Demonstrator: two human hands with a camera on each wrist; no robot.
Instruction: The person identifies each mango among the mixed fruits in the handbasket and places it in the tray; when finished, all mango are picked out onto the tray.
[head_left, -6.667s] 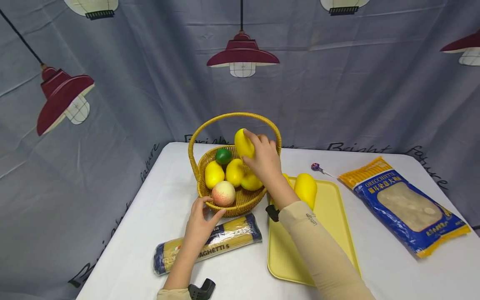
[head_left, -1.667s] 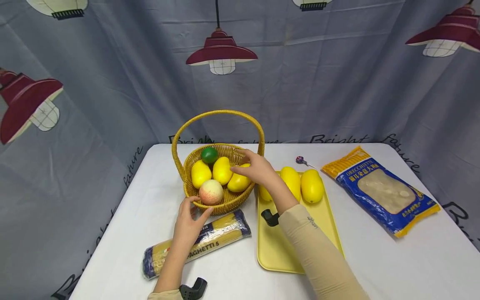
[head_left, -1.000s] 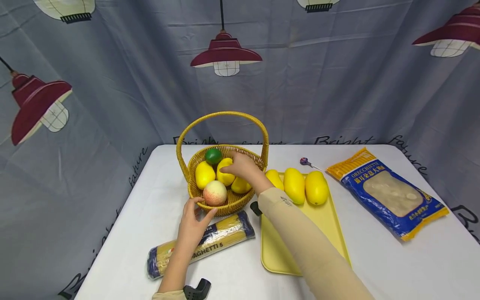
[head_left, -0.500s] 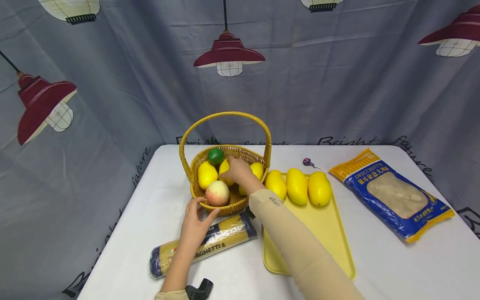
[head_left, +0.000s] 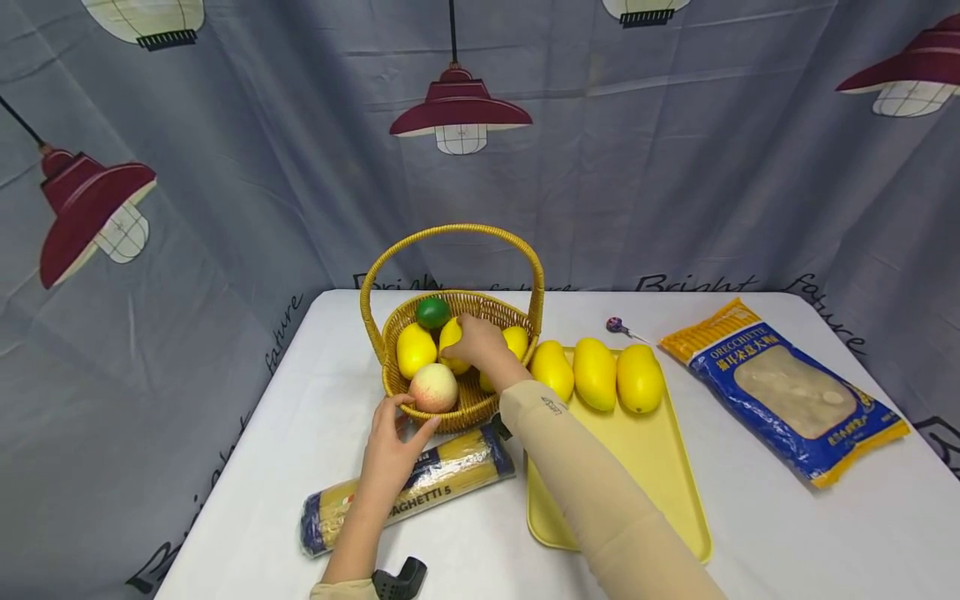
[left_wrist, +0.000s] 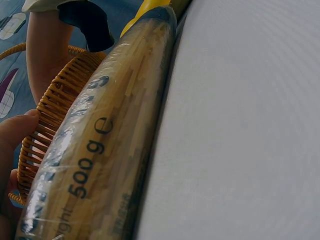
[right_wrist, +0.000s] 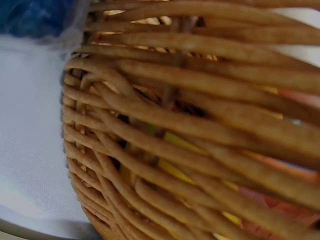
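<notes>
My left hand [head_left: 388, 450] holds the front left rim of the yellow wicker basket [head_left: 467, 419]; in the left wrist view its thumb [left_wrist: 20, 127] lies against the weave. Inside the basket, my right hand [head_left: 483, 343] grips the middle yellow mango [head_left: 451, 336], covering part of it. A second mango [head_left: 415, 351] lies on the left and yellow fruit [head_left: 516, 340] shows behind the right wrist. A peach [head_left: 434, 387] sits at the front, a dark green fruit [head_left: 432, 312] at the back. The right wrist view is filled by the basket's woven side [right_wrist: 200, 100], hiding the right fingers.
Right of the basket, a yellow tray [head_left: 637, 483] bears three mangoes [head_left: 595, 373] along its far end. A spaghetti pack [head_left: 450, 467] lies before the basket, under the left forearm. A lollipop [head_left: 616, 325] and a blue orecchiette bag [head_left: 787, 392] lie farther right.
Earlier my right hand held a mango above the basket; three mangoes now show on the tray. That hand has since come back left and down onto the middle mango. The left hand stays at the rim.
</notes>
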